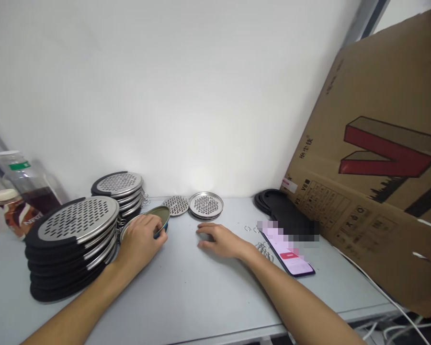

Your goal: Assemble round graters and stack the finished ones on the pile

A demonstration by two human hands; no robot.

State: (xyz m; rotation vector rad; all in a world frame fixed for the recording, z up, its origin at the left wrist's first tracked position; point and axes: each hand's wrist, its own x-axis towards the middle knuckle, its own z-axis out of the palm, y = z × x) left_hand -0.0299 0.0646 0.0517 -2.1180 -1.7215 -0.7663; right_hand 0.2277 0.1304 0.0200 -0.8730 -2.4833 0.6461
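Observation:
My left hand [145, 237] is closed on the edge of a shallow round tin [160, 213] with an olive-coloured inner face and some blue on its side. The tin is tilted, and my fingers cover much of it. Under or behind that hand lies another round metal piece, mostly hidden. My right hand [217, 239] rests low over the table, fingers apart and holding nothing. Just beyond it sit a small stack of rimmed round grater plates [206, 205] and a flat perforated grater disc [176, 205].
Two stacks of black-edged round graters [75, 223] [119, 184] stand left. Beyond them are a bottle of dark liquid [39, 194] and a smaller bottle [16, 211]. Right are metal rings [264, 250], a phone [289, 254], black holders [290, 213] and a leaning carton [373, 182].

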